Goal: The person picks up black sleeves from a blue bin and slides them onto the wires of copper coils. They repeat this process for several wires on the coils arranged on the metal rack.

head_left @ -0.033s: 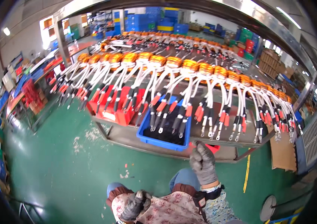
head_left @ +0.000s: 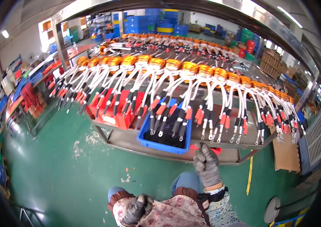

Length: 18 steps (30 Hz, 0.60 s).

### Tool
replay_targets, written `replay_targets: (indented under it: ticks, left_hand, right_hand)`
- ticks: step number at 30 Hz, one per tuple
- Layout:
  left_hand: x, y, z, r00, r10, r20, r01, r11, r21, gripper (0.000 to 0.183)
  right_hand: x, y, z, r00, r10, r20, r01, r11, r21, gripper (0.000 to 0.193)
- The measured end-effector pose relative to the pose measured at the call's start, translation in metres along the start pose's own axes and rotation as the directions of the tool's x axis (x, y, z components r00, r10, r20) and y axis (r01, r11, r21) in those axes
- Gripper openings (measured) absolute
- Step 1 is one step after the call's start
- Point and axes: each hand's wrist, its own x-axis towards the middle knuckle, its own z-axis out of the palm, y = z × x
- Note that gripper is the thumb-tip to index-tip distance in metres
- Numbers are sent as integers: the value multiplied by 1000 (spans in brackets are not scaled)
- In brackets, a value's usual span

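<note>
My right hand, in a grey glove, is raised in front of the rack with its fingers curled closed. Whatever it may hold is hidden inside the fist. Low against my flowered apron, my left hand is closed too, also gloved, and its inside cannot be seen. Ahead, a row of orange-wound coils lies along the rack's edge. Their white leads hang over the front, with black and red sleeves and metal ring terminals at the ends. Neither hand touches them; my right hand is just below the nearest terminals.
Under the hanging leads, a blue bin with black contents and a red bin sit on the metal shelf. Metal posts and a top beam frame the rack. A grey louvred unit stands at right, and a cluttered bench at left.
The view has shifted very slightly, so the rack and coils sit a little further left. Both hands keep the same closed pose.
</note>
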Motion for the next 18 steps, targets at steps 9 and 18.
replay_targets:
  ticks: [9,18]
  left_hand:
    - [-2,31,9,999,10,34,-12,999,48,41]
    - [-6,32,7,994,22,103,-60,922,383,46]
  right_hand:
    - [10,-2,13,985,-131,-116,134,991,19,34]
    - [38,-9,43,931,-302,-206,318,947,53,33]
